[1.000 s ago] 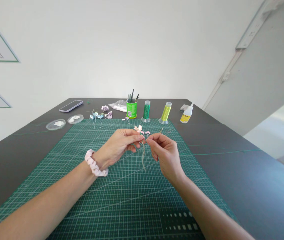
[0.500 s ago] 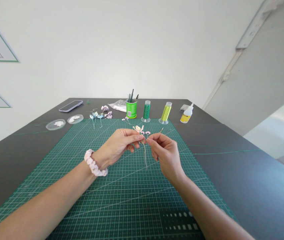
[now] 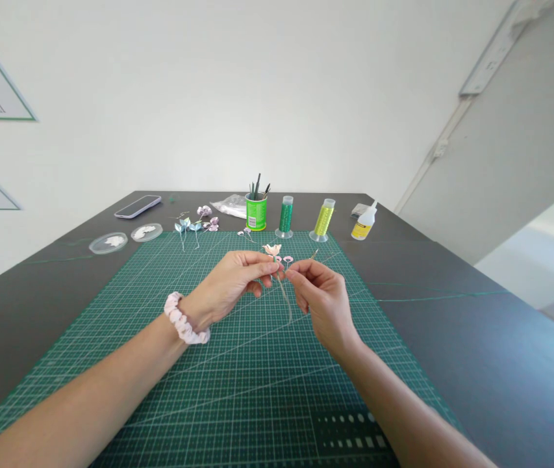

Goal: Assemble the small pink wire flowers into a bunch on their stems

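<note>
My left hand (image 3: 240,279), with a pale pink scrunchie (image 3: 185,318) at its wrist, pinches the stem of a small cream-pink flower (image 3: 272,249) between thumb and forefinger. Green shows just under the bloom. Below the fingers hangs the pale, slightly curved stem end (image 3: 287,305). My right hand (image 3: 320,296) is close beside it, thumb and forefinger pinched on what looks like a very fine thread leading to the stem. A thin tan tip (image 3: 314,253) shows just above the right hand. Small pink flower pieces (image 3: 288,259) appear behind the fingertips.
A green cutting mat (image 3: 238,390) lies beneath both hands. Beyond stand a green can of tools (image 3: 256,213), a green thread spool (image 3: 286,218), a yellow-green spool (image 3: 324,221) and a glue bottle (image 3: 364,222). Blue flowers (image 3: 195,226), clear dishes (image 3: 108,243) and a phone (image 3: 138,207) sit left.
The flower has turned about its stem, its petals now facing differently. The hanging stem end has swung slightly right. Both hands stay in nearly the same place.
</note>
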`<state>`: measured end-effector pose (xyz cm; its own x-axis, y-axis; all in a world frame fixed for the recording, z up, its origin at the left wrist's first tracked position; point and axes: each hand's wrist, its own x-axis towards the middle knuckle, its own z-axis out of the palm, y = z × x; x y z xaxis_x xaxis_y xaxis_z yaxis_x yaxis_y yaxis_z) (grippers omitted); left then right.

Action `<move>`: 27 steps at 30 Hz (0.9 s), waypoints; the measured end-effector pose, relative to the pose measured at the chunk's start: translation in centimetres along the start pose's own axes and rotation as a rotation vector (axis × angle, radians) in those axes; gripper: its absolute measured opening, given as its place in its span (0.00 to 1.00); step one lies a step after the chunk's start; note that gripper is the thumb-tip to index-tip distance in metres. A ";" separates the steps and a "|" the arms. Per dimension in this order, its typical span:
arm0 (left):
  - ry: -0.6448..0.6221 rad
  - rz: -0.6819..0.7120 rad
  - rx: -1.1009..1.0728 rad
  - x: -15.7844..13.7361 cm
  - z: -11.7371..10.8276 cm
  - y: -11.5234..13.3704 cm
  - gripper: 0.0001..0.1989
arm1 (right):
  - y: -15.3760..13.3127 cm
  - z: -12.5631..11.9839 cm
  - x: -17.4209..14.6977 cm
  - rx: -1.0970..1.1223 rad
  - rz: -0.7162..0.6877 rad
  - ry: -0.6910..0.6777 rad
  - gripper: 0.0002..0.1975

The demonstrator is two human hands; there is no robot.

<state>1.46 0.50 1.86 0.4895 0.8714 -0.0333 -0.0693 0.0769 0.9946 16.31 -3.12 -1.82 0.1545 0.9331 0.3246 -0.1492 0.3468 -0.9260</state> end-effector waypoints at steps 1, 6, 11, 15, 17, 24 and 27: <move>0.002 -0.001 0.005 0.0 0.0 0.0 0.07 | 0.0 0.0 0.0 -0.004 -0.001 0.001 0.07; 0.020 -0.002 0.018 0.0 0.1 0.0 0.08 | 0.0 0.0 0.0 -0.017 0.010 0.007 0.08; 0.033 0.002 0.021 0.0 0.1 0.0 0.07 | 0.0 0.0 0.0 -0.017 0.019 0.014 0.08; 0.039 0.000 0.021 0.0 0.0 0.0 0.07 | -0.1 0.0 0.0 -0.028 0.020 0.011 0.09; 0.032 0.004 0.017 0.0 0.0 -0.1 0.07 | -0.1 0.0 0.0 -0.028 0.018 0.009 0.09; 0.048 0.006 0.031 -0.1 0.2 0.1 0.11 | -0.1 0.0 0.0 -0.021 0.010 0.000 0.08; 0.055 0.007 0.033 -0.1 0.3 0.1 0.11 | 0.0 0.0 0.0 -0.017 0.011 -0.003 0.08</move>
<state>1.65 0.29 2.02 0.4405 0.8972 -0.0307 -0.0433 0.0554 0.9975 16.28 -3.09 -1.80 0.1496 0.9374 0.3146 -0.1345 0.3345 -0.9327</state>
